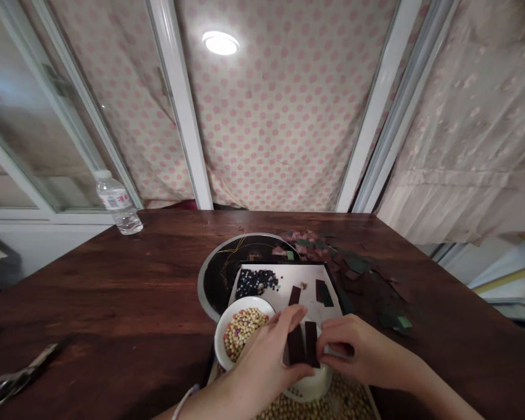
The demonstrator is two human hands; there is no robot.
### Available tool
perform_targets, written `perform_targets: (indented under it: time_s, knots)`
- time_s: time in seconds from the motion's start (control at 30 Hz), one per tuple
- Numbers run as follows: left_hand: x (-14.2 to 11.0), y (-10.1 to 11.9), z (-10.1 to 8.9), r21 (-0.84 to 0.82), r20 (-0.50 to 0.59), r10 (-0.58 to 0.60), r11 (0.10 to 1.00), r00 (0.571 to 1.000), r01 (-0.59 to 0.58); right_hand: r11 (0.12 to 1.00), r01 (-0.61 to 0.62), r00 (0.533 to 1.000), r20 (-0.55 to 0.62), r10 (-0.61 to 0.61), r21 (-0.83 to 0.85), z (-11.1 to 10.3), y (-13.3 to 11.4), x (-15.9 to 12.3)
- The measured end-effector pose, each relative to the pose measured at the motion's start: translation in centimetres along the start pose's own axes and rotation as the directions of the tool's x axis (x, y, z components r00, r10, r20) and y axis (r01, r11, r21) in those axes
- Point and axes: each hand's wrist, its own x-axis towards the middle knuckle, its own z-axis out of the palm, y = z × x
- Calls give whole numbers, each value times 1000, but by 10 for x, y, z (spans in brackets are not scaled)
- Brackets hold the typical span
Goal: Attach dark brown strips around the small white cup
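Low over the rectangular tray (pixel 304 273), at the near middle of the tabletop (pixel 157 280), I have both hands on two dark strips, left strip (pixel 296 347) and right strip (pixel 312 344). Left hand (pixel 262 359): thumb and forefinger wide apart, bracketing the strips. Right hand (pixel 354 350): fingers curled, tips at the right strip's edge; from my end I can't tell whether either hand is clamped on anything.

Crowding me: white bowl (pixel 219 344) of beads (pixel 245 326) tight against my left hand, second bowl (pixel 308 389) beneath the strips. Round tray (pixel 207 291) runs under the rectangular one. Scraps (pixel 354 262) litter the right; bottle (pixel 120 201) stands well apart, far left.

Materials: strips flat, straight-edged, deep brown. Beads round, mostly cream, some red and purple; a blue-black heap (pixel 256 282) sits in the tray's far left corner. Tabletop dark grained wood, bottle clear plastic, scraps thin, pinkish and dark green. Curtain (pixel 280 116) polka-dotted.

My left hand hides part of the white bowl and left strip. Tan round pieces (pixel 315 408) cut off at the bottom; shiny object (pixel 17 376) at left cropped, I can't identify it.
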Motion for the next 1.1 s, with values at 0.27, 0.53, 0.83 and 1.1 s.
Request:
perform_targets:
  time_s: [0.27, 0.53, 0.83, 1.1]
  knots:
    - [0, -1, 1, 165, -39, 50, 985, 998, -43, 990, 22, 999, -52, -15, 138, 0, 0, 1]
    - [-1, -5, 4, 181, -47, 99, 979, 994, -89, 973, 1, 992, -124, 28, 232, -5, -1, -2]
    - [-1, -5, 3, 160, -29, 61, 986, 998, -55, 980, -39, 987, -143, 68, 197, 0, 5, -4]
    - [1, -5, 1, 91, -37, 32, 995, 999, -29, 978, -26, 983, -173, 63, 208, 1, 3, -3]
